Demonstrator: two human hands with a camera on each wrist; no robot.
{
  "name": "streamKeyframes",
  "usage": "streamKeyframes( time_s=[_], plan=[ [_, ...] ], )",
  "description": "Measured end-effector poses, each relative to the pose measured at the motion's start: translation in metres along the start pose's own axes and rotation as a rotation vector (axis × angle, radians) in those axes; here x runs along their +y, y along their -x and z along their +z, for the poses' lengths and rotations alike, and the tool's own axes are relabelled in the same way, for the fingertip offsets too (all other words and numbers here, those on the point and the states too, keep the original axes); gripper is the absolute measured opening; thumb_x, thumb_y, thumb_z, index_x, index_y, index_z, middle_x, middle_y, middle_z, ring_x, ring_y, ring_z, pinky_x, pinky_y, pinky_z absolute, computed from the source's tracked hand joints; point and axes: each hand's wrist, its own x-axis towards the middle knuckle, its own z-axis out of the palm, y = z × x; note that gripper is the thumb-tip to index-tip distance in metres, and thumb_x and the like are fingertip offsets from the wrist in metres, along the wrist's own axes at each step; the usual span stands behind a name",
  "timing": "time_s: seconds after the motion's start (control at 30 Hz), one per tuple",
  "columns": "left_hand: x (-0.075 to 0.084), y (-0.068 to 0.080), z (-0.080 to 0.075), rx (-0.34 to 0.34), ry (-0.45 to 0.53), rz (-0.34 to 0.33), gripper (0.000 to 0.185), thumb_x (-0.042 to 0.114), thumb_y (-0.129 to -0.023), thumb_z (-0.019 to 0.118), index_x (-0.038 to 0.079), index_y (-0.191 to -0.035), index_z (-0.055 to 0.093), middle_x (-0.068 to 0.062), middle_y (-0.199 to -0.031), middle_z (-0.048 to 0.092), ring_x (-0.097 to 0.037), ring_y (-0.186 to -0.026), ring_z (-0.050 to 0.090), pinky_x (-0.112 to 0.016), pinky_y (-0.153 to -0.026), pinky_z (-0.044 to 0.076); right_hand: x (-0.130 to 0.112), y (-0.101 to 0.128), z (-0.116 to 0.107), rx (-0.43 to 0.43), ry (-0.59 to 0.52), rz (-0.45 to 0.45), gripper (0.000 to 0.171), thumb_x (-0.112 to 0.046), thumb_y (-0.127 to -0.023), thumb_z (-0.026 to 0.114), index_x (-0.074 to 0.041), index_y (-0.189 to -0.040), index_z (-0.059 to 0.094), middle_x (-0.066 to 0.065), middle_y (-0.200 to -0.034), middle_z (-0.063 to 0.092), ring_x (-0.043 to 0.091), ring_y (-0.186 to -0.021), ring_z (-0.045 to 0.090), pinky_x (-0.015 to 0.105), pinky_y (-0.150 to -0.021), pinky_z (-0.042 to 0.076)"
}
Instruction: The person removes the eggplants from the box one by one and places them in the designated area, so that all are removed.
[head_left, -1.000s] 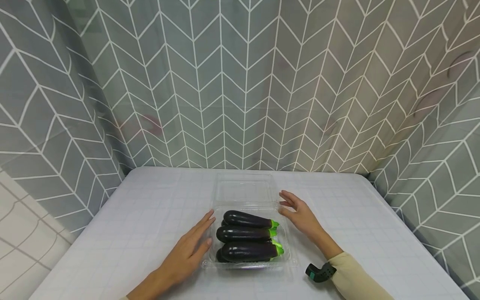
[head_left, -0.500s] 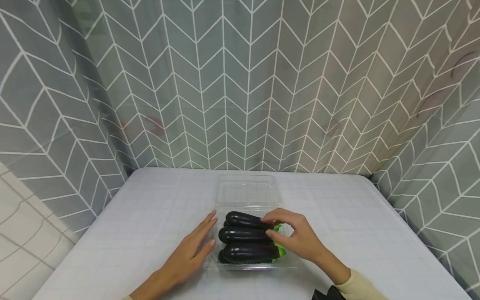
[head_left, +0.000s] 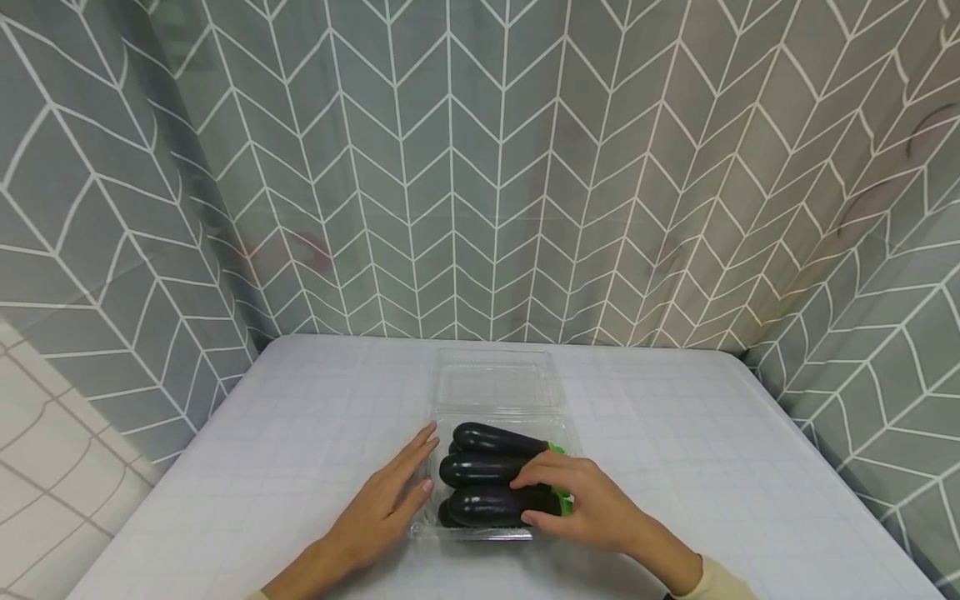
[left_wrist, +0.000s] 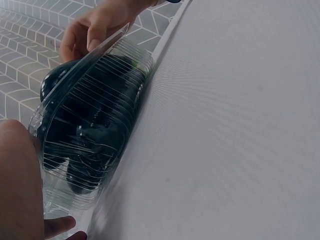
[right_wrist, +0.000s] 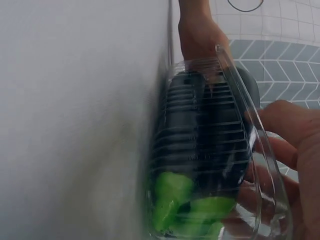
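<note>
Straddling the nearest eggplant, my right hand is holding it towards its capped end, fingers curving over the far side, thumb lying along the near side; how hard it is squeezing, I cannot tell. My left hand is resting apart from it, fingers extended and gripping nothing, beside the left wall of the clear container. Contents: the nearest eggplant is lying crosswise at the front; the middle eggplant and far eggplant are lying behind it, while ends of lower eggplants are showing beneath. Green caps are all pointing right. Setting: the container is sitting on the white-covered counter, its lid lying open behind. Handling, by my judgement: firm, moderately heavy, slippery in its glossy skin, easily marked by nails; most weight is probably sitting in the swollen left end. Recommended hold: I am favouring the body around its middle, since gripping beside the cap would be letting the fat end droop. Container: light, thin, flexing, probably cracking under hard pinching; I am preferring gentle support low on its wall.
</note>
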Motion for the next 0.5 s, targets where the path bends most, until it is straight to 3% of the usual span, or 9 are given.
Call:
streamKeyframes(
  time_s=[0.17, 0.5],
  plan=[
    [0.0002, 0.0001, 0.0004, 0.002, 0.001, 0.014, 0.052, 0.021, -0.098, 0.048, 0.017, -0.147, 0.03, -0.001, -0.153, 0.021, -0.023, -0.136, 0.025, -0.024, -0.109, 0.016, -0.0012, 0.003, -0.001, -0.018, 0.062, 0.047, 0.034, -0.022, -0.079, 0.076, -0.017, -0.111, 0.063, -0.008, -0.106, 0.062, 0.008, -0.097, 0.058, 0.021, -0.084, 0.046],
    [-0.0003, 0.0002, 0.0011, 0.003, 0.005, 0.002, 0.053, 0.022, -0.098, 0.047, 0.018, -0.148, 0.029, 0.0, -0.153, 0.02, -0.022, -0.136, 0.024, -0.023, -0.109, 0.015, 0.0003, 0.0023, 0.0007, -0.024, -0.006, 0.052, 0.036, -0.018, -0.079, 0.076, -0.014, -0.113, 0.064, -0.006, -0.106, 0.065, 0.009, -0.095, 0.06, 0.019, -0.083, 0.045]
  ],
)
